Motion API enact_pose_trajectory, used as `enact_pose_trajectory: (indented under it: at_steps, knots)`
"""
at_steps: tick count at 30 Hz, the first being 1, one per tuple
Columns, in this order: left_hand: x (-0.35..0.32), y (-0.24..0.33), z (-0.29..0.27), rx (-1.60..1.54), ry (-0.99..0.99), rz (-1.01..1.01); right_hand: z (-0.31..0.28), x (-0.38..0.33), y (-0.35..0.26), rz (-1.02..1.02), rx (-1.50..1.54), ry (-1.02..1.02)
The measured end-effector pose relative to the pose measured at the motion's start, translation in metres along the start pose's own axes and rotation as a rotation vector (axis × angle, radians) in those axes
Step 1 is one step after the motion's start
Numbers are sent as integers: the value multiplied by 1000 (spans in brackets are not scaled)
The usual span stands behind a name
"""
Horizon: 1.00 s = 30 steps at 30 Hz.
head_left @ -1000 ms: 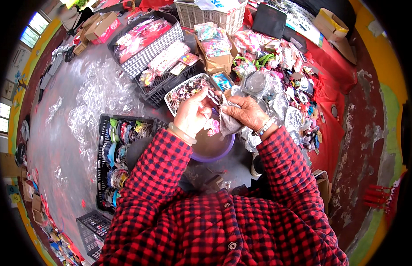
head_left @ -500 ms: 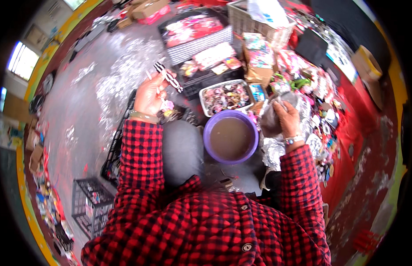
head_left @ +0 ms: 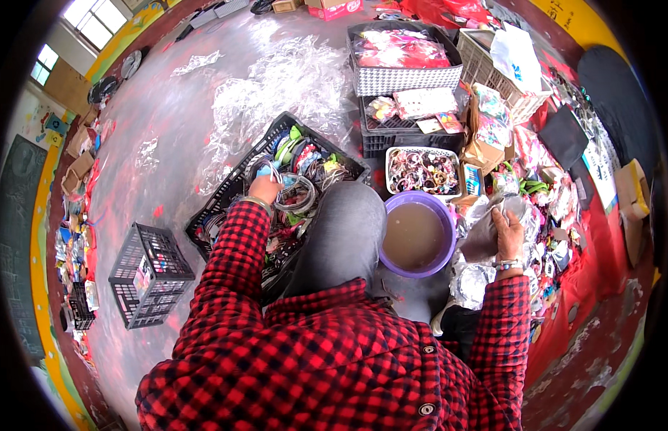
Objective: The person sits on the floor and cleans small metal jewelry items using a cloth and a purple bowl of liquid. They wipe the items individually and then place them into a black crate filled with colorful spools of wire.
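Note:
My left hand [head_left: 265, 189] reaches into a black plastic crate [head_left: 233, 179] beside my knee. Its fingers are curled among thin hoops and a pale blue piece; what they grip is partly hidden. The crate holds many colourful headbands [head_left: 299, 154], with a bundle of clear and grey hoops [head_left: 296, 195] right beside the hand. On the other side, my right hand [head_left: 509, 235] is closed on a damp-looking grey cloth [head_left: 480, 238], right of a purple basin [head_left: 449, 248] of murky water. Behind the basin stands a white basket [head_left: 393, 188] of small hair ties.
A patterned bin [head_left: 406, 80] of packaged goods rests on a black crate [head_left: 377, 136]. A beige crate [head_left: 477, 61] stands farther right. Heaps of packets and crumpled foil [head_left: 469, 281] crowd my right side. An open black crate [head_left: 154, 276] stands on the floor at left.
My left hand has lowered from the air, where it held a black-and-white striped hair accessory, into the crate of headbands. My right hand still holds the cloth. The view has swung left.

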State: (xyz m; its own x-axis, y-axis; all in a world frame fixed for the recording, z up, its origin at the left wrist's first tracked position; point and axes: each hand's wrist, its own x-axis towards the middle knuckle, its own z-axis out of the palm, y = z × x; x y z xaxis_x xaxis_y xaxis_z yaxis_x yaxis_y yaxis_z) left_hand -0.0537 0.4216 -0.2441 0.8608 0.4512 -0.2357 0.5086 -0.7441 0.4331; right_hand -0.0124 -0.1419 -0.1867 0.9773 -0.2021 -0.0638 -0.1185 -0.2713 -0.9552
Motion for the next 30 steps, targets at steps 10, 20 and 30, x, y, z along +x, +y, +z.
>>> enact_pose_trajectory:
  at_steps: [10,20,30]
  knots:
    - [29,-36,-7,-547,344,60,-2,1,3,16,-87,-65]
    - [-30,62,-97,-516,213,238,-1,2,7,-22,-47,-59]
    - [-94,259,-50,-1518,-882,549,-1,-10,-19,203,591,-232]
